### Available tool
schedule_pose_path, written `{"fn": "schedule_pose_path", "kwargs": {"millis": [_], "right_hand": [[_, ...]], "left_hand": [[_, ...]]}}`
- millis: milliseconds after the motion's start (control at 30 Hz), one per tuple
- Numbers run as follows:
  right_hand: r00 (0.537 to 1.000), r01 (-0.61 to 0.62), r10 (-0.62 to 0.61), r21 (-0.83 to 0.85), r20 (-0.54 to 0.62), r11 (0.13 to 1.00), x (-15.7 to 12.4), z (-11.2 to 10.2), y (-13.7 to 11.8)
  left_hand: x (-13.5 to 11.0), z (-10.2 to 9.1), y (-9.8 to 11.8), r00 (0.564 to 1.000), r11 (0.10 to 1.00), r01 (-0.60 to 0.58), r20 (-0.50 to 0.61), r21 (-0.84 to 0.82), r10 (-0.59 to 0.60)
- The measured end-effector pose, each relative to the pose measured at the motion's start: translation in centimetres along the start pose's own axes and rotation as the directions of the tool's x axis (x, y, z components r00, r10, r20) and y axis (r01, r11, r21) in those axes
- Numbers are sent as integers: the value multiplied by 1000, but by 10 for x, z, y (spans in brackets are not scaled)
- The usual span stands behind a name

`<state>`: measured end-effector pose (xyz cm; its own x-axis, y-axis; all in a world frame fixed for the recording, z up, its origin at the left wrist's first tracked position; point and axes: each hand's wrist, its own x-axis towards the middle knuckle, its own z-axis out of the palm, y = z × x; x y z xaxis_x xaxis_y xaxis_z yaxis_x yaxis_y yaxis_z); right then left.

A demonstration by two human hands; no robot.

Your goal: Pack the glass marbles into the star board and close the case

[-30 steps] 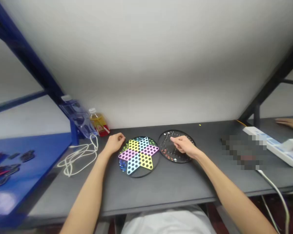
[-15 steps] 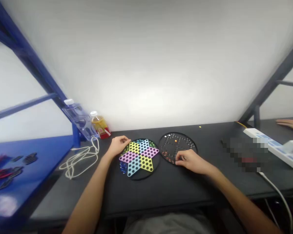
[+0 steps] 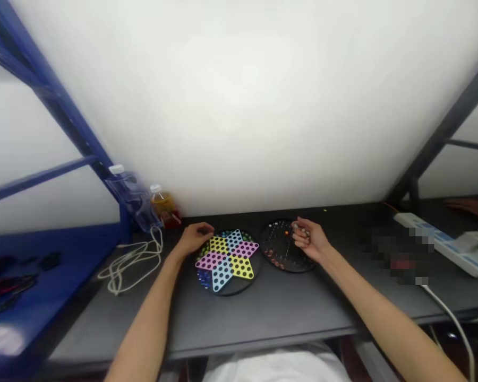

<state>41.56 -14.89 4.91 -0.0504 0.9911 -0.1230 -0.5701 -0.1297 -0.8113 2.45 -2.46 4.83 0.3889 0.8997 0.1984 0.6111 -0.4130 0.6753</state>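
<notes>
My right hand [image 3: 311, 241]: curled around apparent pale beads [image 3: 296, 226]; loosening could spill them;
My left hand [image 3: 195, 237]: grip, I can't tell.

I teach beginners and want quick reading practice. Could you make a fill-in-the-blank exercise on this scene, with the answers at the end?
1. The left hand is beside a colourful panel shaped like a ____.
2. The power strip lies to the ____ of the right hand.
3. The looped white cable lies to the ____ of the left hand.
4. The yellow-and-red bottle has a ____ cap.

Missing words: star; right; left; white.
</notes>
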Motion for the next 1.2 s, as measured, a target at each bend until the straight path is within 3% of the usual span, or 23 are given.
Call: {"fn": "schedule_pose_path", "kwargs": {"millis": [133, 300, 567, 733, 1200], "right_hand": [[1000, 15, -14, 60, -15, 998, 21, 10, 1], [998, 32, -31, 13, -60, 999, 40, 36, 17], [998, -21, 23, 30, -50, 999, 48, 83, 55], [996, 16, -17, -14, -89, 1000, 48, 91, 68], [971, 165, -200, -239, -130, 957, 52, 109, 84]], "left_hand": [[-5, -7, 2, 995, 997, 45, 95, -69, -38], [-6, -9, -1, 989, 986, 69, 143, -151, -47], [0, 7, -5, 997, 999, 42, -57, 3, -42], [3, 7, -11, 1000, 1000, -4, -24, 6, 4], [3, 7, -15, 1000, 999, 11, -8, 33, -11]]}}
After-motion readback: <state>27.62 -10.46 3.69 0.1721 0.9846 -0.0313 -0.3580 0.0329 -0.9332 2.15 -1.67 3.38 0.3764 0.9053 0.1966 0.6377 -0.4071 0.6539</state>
